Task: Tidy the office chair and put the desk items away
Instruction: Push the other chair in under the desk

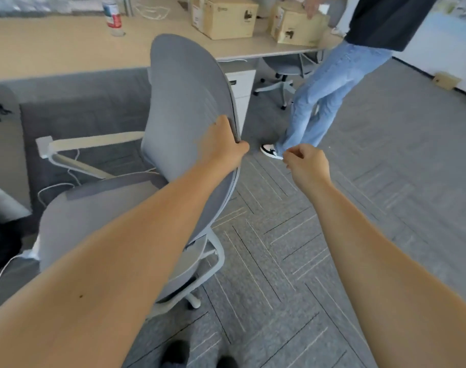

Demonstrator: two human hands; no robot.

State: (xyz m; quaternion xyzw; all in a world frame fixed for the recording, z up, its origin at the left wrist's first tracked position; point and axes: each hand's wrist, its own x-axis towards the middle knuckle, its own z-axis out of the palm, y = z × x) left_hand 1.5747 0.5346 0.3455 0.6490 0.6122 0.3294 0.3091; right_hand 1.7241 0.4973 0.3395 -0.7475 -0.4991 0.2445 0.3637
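A grey office chair [184, 96] with a white frame stands on the carpet in front of a long wooden desk [54, 49]. My left hand [222, 147] grips the right edge of its backrest, fingers wrapped round the rim. To the right of the chair my right hand [304, 162] hangs in the air, loosely curled with nothing in it. On the desk stand a bottle with a red and white label [113, 15] and two cardboard boxes [223, 15], [295, 25]. A white cable [152, 10] lies near the bottle.
A person in blue jeans [330, 91] stands at the desk's right end, a hand on the right box. Another grey chair [285, 73] is tucked under the desk beside a white drawer unit [242, 86]. White cables [54, 187] trail on the floor at left.
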